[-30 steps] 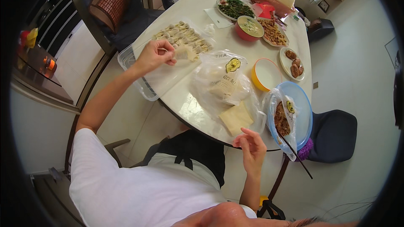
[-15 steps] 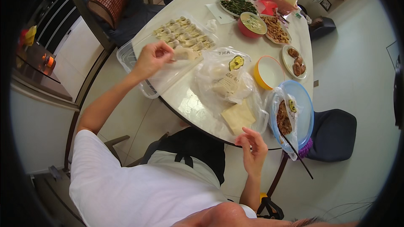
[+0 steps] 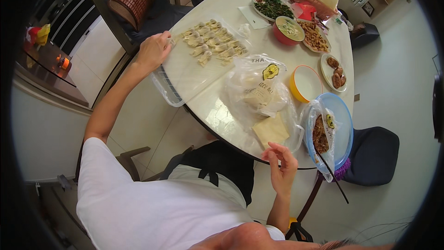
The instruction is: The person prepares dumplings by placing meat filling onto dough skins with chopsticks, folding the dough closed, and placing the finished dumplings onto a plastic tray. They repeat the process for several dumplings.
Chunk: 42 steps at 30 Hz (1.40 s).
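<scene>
Rows of folded wontons [image 3: 213,40] lie on a clear plastic container lid or tray [image 3: 185,81] at the table's left edge. My left hand [image 3: 155,52] is closed at the far left side of this tray, fingertips hidden; something pale shows beside them. My right hand [image 3: 283,163] hovers at the table's near edge, fingers loosely bent and apart, with nothing in it. Just beyond it sits a stack of square wrappers [image 3: 271,129], beside a clear plastic bag [image 3: 259,88]. To the right, meat filling [image 3: 319,135] in a bag rests in a blue basin [image 3: 344,125], with a dark chopstick [image 3: 336,185] sticking out.
A yellow-orange bowl [image 3: 293,88] stands near the bag. Farther back are a plate of brown food [image 3: 325,68], a red bowl of soup [image 3: 283,37], a dish of greens [image 3: 273,8] and a pink basket [image 3: 307,1]. A dark chair [image 3: 374,157] stands at right.
My left hand has moved left and away from the wontons to the tray's far left side. A wonton now shows uncovered at the near end of the rows. My right hand has barely moved.
</scene>
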Motion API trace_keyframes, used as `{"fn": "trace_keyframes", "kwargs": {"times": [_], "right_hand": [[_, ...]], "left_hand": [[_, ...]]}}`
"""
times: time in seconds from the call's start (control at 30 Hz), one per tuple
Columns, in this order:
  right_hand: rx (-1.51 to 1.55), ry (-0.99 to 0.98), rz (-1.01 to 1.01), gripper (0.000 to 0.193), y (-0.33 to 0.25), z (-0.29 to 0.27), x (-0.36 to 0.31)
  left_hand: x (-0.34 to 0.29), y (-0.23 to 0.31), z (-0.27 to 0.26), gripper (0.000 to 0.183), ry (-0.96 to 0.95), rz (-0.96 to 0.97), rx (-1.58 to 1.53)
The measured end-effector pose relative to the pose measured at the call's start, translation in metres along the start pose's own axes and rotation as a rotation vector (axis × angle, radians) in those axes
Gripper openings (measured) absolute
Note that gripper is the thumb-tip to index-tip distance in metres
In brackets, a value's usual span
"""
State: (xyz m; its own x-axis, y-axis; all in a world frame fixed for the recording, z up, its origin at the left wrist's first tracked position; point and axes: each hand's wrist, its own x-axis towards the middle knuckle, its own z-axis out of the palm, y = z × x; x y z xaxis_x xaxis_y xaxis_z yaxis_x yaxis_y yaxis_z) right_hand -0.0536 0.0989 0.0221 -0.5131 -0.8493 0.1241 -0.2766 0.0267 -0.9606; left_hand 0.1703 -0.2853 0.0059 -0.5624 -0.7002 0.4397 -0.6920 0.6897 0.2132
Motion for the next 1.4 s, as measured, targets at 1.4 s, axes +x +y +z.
{"fn": "trace_keyframes", "kwargs": {"times": [1.4], "right_hand": [[-0.395,0.174,-0.256,0.020,0.004,-0.016,0.001]], "left_hand": [[0.020,0.058,-0.037,0.022,0.317,0.157,-0.443]]}}
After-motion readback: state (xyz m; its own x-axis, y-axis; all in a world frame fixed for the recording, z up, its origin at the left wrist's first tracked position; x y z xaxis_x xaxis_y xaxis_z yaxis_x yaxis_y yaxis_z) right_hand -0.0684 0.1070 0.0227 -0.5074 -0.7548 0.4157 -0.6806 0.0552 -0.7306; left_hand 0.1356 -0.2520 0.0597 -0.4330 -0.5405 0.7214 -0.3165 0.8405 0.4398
